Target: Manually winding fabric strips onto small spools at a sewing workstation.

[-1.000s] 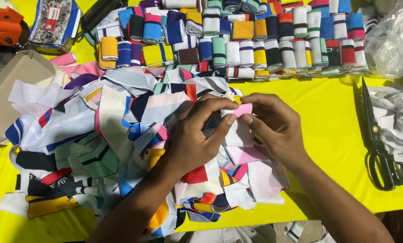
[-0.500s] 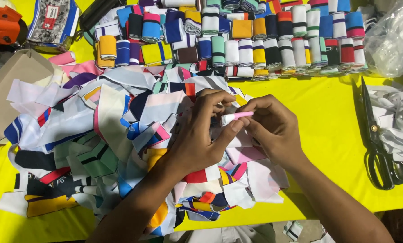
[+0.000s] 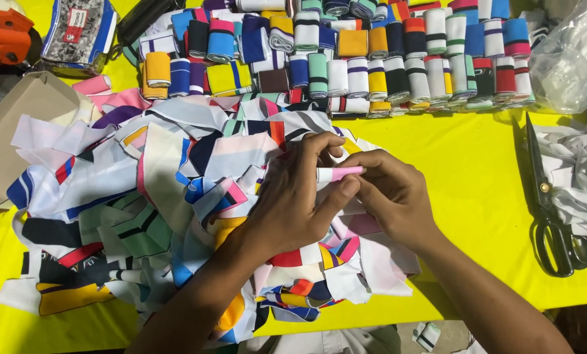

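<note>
Two hands work over the yellow table (image 3: pixel 477 196): left hand (image 3: pixel 300 196) and right hand (image 3: pixel 392 196) together pinch a pink-and-white strip (image 3: pixel 339 174), partly rolled. Many finished rolls (image 3: pixel 372 59) stand in rows behind; a large loose strip pile (image 3: pixel 156 196) remains unrolled.

Both bare forearms come up from the bottom edge and angle inward, meeting mid-frame. Left hand (image 3: pixel 293 200) sits palm down, wrist a little bent, fingers curled forward, the thumb stretched out to the right and pressed against the other hand. Right hand (image 3: pixel 392 196) faces it, knuckles up, fingers bunched and curled in toward the left, fingertips pinched together right at the meeting point. The two hands touch at thumb and fingertips, both closed in a fine pinch, wrists low, elbows out of view
</note>
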